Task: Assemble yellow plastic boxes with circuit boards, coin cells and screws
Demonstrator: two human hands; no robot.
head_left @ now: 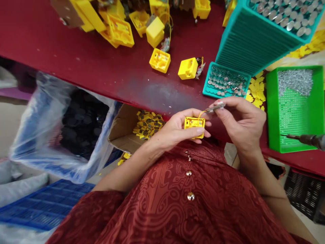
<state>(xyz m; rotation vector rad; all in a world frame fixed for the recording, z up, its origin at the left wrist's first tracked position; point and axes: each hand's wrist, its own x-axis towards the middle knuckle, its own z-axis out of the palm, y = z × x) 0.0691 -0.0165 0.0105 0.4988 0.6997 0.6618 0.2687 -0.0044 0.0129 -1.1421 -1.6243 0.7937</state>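
My left hand is closed around a small yellow plastic housing, its hollow side turned up with the thumb along the near wall. Thin yellow wires run out of the housing to a small circuit board. That board is pinched between the thumb and fingers of my right hand, just right of the housing and a little higher. Beyond my hands, on the dark red table, lie an open yellow housing and another yellow housing with a board hanging from its wires.
A teal tray of round metal discs sits beside a tall teal tray stack. At right, a green basket holds small screws, with a screwdriver bit over it. Below the table edge stand a cardboard box and a plastic-lined crate.
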